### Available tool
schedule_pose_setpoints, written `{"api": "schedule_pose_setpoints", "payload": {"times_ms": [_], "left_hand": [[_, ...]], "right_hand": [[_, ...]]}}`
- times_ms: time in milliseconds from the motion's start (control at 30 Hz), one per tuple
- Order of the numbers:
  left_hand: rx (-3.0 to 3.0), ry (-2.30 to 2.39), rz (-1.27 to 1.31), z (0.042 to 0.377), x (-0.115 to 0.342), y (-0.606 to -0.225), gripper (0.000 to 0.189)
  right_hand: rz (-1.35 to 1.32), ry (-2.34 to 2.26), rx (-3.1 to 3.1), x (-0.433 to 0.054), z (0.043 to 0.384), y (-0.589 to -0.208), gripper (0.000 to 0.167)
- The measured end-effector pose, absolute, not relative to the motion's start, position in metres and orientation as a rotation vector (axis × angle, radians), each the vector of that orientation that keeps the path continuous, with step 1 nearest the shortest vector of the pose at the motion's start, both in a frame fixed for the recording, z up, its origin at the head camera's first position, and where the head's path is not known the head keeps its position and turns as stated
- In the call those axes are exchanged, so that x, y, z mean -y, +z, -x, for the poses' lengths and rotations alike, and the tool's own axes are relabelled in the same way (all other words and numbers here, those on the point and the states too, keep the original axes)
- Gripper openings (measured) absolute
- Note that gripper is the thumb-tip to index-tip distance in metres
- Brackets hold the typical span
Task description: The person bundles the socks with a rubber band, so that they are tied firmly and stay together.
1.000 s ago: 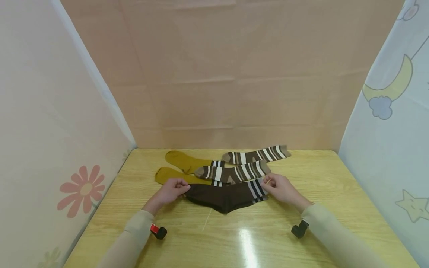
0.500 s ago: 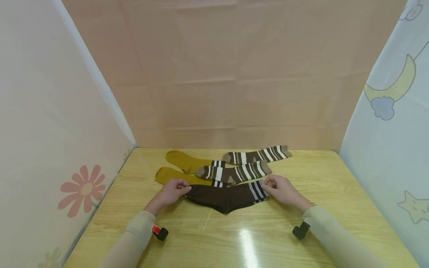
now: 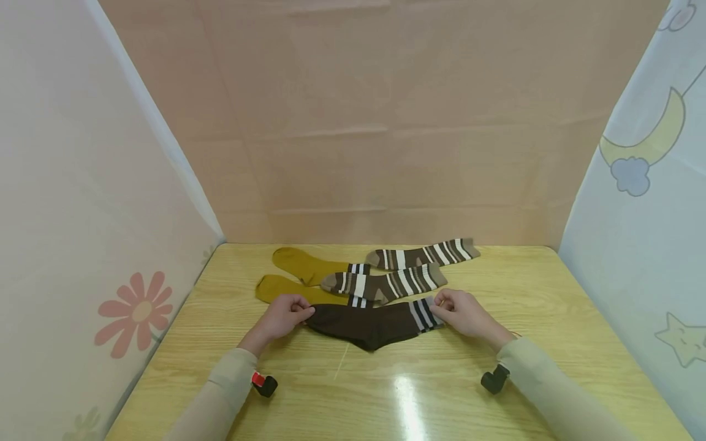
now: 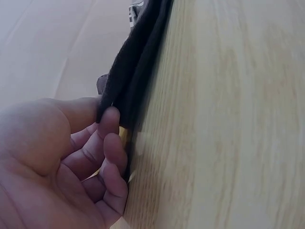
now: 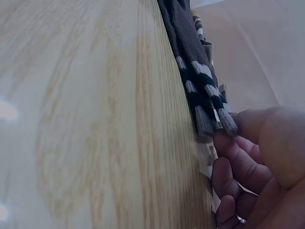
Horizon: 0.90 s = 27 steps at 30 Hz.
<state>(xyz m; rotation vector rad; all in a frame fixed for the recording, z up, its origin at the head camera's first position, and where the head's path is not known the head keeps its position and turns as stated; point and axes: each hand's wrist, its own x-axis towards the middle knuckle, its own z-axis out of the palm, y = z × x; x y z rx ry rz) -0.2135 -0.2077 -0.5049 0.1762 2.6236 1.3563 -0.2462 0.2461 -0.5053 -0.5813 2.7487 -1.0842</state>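
A dark brown sock (image 3: 353, 321) with a grey-and-black striped cuff stretches crosswise between my two hands. Its toe end is pinched between thumb and index finger of my left hand (image 3: 284, 315). At the cuff, my right hand (image 3: 462, 311) pinches the corner the same way. Under it lies a second dark sock; the right wrist view shows two striped cuffs layered, the upper cuff (image 5: 214, 98) at my fingertips. In the left wrist view the dark toe fabric (image 4: 126, 71) sits between thumb and index finger, close over the table, with the other fingers curled below.
Just behind lie two mustard socks (image 3: 300, 288) with black-and-white cuffs. Two brown striped socks (image 3: 421, 254) are at the back, the nearer overlapping the mustard cuffs. The wooden table (image 3: 331, 398) meets a pinkish back cloth (image 3: 386, 153), with pale printed cloths at both sides.
The upper brown sock's cuff has come down slightly over the lower one, whose stripes showed separately before. Both hands keep their pinch and have hardly moved.
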Motion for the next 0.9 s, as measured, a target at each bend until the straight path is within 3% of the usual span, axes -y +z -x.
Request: {"api": "schedule_pose_setpoints", "payload": {"times_ms": [900], "left_hand": [[-2.714, 1.258, -0.186, 0.2112, 0.2038, -0.5084, 0.011]], "right_hand": [[0.601, -0.932, -2.838, -0.2389, 0.2446, -0.5076, 0.013]]}}
